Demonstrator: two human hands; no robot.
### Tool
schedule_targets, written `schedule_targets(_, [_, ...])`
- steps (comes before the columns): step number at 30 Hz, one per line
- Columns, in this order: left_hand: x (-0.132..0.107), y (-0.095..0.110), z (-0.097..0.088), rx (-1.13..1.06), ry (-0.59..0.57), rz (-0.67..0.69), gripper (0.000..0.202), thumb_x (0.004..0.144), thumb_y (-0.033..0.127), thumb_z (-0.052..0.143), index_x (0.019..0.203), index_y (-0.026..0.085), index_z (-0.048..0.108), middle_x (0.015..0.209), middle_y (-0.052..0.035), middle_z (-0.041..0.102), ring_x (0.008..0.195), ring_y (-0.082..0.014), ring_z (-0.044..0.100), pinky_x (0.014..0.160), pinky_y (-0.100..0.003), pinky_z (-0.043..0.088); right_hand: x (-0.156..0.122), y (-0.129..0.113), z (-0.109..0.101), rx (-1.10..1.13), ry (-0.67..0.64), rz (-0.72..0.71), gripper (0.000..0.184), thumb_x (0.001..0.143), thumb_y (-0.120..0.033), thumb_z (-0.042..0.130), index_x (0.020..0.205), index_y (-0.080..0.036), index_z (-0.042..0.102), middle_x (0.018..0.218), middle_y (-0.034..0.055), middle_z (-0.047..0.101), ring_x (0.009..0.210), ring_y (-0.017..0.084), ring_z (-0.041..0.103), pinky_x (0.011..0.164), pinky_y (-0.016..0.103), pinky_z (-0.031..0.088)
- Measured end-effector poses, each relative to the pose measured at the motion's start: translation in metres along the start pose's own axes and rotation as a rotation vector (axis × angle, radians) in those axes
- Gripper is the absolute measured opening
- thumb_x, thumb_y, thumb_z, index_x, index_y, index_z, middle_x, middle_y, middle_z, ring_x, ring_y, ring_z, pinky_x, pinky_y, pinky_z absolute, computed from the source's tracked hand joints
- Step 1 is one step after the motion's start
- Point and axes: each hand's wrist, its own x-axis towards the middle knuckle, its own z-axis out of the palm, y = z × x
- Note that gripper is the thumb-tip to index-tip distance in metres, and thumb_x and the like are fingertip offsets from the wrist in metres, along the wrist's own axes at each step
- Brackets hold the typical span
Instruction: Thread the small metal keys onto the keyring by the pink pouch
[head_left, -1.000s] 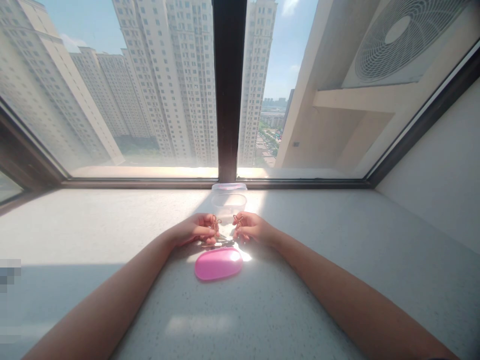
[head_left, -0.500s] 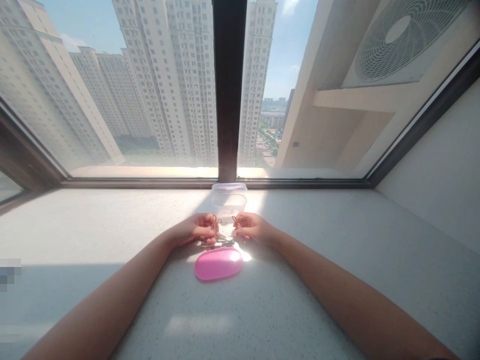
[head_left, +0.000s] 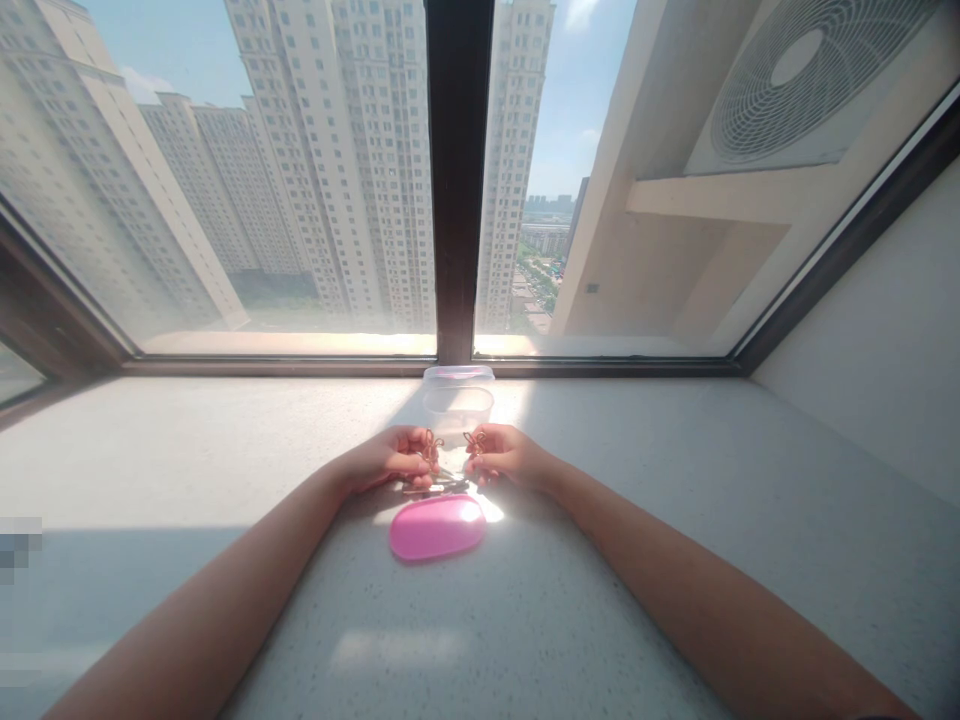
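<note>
The left hand (head_left: pixel 390 460) is grasping a copper-coloured wire loop (head_left: pixel 429 445) between its fingertips, and the right hand (head_left: pixel 506 457) is grasping a second copper-coloured wire loop (head_left: pixel 474 443) in the same manner. Both hands are closed in a pinch, not clenched into fists. This pinch is keeping the loops raised above the speckled stone window sill (head_left: pixel 600 600) and facing each other across a narrow gap. A silver metal piece (head_left: pixel 436 487) is lying just below the fingers, which are hiding part of it, so whether it is joined to either loop cannot be determined. A clear plastic container (head_left: pixel 457 410) is standing directly behind the hands, with its lower part obscured by them, and a pink oval case (head_left: pixel 436 527) is lying just in front of them. Strong sunlight is washing out fine detail around the wire.
</note>
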Motion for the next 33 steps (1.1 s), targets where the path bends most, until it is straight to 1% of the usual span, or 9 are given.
schedule_targets(13, [0.001,0.0,0.002,-0.054,-0.007,0.011,0.017,0.074,0.014,0.072,0.084,0.012,0.059,0.08,-0.0054,0.062,0.061,-0.0127,0.058,0.06,-0.028,0.044,0.0,0.0,0.002,-0.008,0.022,0.015,0.021,0.072,-0.021,0.069,0.087,-0.016,0.055,0.072,0.0023,0.071,0.047,0.011,0.061,0.041,0.019,0.041])
schedule_targets(16, [0.001,0.0,0.003,-0.072,0.005,0.001,0.018,0.075,0.017,0.073,0.083,0.013,0.058,0.077,-0.0046,0.062,0.061,-0.0131,0.059,0.06,-0.027,0.045,-0.001,-0.001,0.004,-0.025,0.041,0.014,0.02,0.073,-0.025,0.069,0.087,-0.015,0.058,0.077,0.0043,0.072,0.047,0.011,0.061,0.041,0.02,0.041])
schedule_targets(19, [0.001,0.002,0.006,-0.058,0.063,-0.04,0.02,0.076,0.022,0.073,0.084,0.013,0.058,0.078,-0.0067,0.065,0.064,-0.0154,0.063,0.059,-0.026,0.046,-0.004,-0.004,0.009,-0.11,0.092,-0.006,0.019,0.079,-0.032,0.064,0.085,-0.014,0.063,0.082,0.0065,0.072,0.049,0.011,0.061,0.041,0.02,0.041])
schedule_targets(21, [0.0,0.003,0.007,-0.045,0.102,-0.061,0.021,0.078,0.027,0.072,0.084,0.014,0.057,0.079,-0.008,0.067,0.065,-0.0166,0.065,0.058,-0.026,0.047,-0.007,-0.01,0.014,-0.224,0.146,-0.057,0.021,0.084,-0.033,0.06,0.084,-0.014,0.067,0.078,0.0061,0.07,0.052,0.012,0.061,0.041,0.02,0.041])
schedule_targets(22, [0.0,0.003,0.008,-0.034,0.114,-0.063,0.021,0.08,0.03,0.071,0.084,0.014,0.057,0.079,-0.0082,0.068,0.064,-0.0165,0.065,0.057,-0.026,0.047,-0.009,-0.013,0.016,-0.298,0.178,-0.113,0.02,0.085,-0.031,0.058,0.083,-0.014,0.068,0.075,0.0056,0.069,0.054,0.013,0.061,0.043,0.021,0.041])
schedule_targets(25, [-0.001,0.004,0.01,0.029,0.118,-0.049,0.024,0.082,0.035,0.068,0.084,0.013,0.059,0.079,-0.0086,0.069,0.062,-0.0159,0.065,0.055,-0.025,0.046,-0.013,-0.025,0.024,-0.55,0.259,-0.363,0.014,0.084,-0.023,0.06,0.082,-0.016,0.072,0.077,0.006,0.067,0.065,0.014,0.06,0.055,0.024,0.046])
schedule_targets(27, [-0.002,0.006,0.011,0.078,0.116,-0.025,0.025,0.082,0.037,0.068,0.083,0.013,0.062,0.08,-0.0089,0.069,0.065,-0.017,0.066,0.054,-0.024,0.045,-0.016,-0.031,0.028,-0.633,0.297,-0.504,0.013,0.084,-0.021,0.062,0.084,-0.017,0.074,0.084,0.0072,0.065,0.07,0.015,0.058,0.058,0.026,0.046])
schedule_targets(31, [-0.001,0.016,0.014,0.183,0.159,0.044,0.023,0.079,0.036,0.069,0.08,0.014,0.068,0.08,-0.0072,0.067,0.068,-0.0183,0.064,0.054,-0.026,0.044,-0.019,-0.035,0.034,-0.677,0.341,-0.613,0.013,0.085,-0.019,0.062,0.09,-0.018,0.074,0.077,0.0046,0.057,0.067,0.015,0.052,0.061,0.029,0.046])
schedule_targets(33, [-0.001,0.022,0.019,0.274,0.223,0.132,0.021,0.077,0.034,0.072,0.072,0.014,0.07,0.079,-0.0054,0.064,0.07,-0.0165,0.06,0.058,-0.026,0.045,-0.02,-0.034,0.037,-0.678,0.351,-0.641,0.013,0.085,-0.018,0.062,0.09,-0.017,0.073,0.075,0.0041,0.056,0.068,0.015,0.053,0.061,0.029,0.046])
